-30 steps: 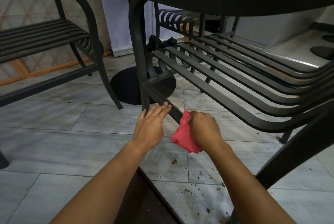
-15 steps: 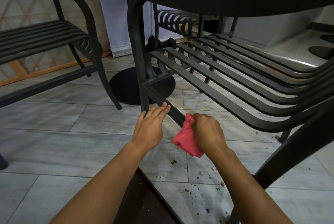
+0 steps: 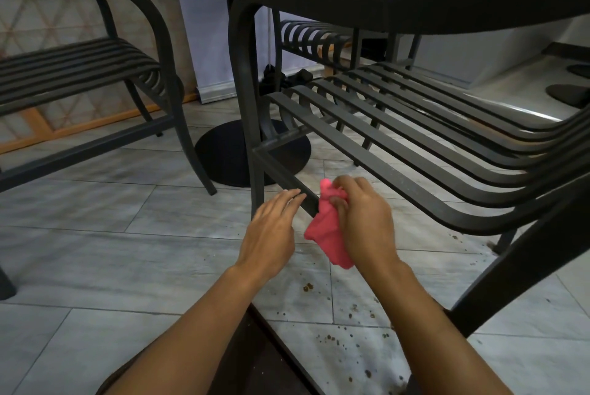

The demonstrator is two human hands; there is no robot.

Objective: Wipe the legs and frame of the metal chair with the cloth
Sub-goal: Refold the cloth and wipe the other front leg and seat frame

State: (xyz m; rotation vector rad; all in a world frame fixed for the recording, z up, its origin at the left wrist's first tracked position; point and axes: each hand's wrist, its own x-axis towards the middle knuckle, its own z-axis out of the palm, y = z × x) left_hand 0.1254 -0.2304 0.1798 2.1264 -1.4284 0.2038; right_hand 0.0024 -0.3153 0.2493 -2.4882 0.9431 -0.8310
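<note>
Cloth (image 3: 329, 232) bunched upright on crossbar (image 3: 281, 176)

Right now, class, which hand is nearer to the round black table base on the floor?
Left. The left hand lies just below and in front of the table base; the right hand, gripping the cloth, sits farther right.
</note>
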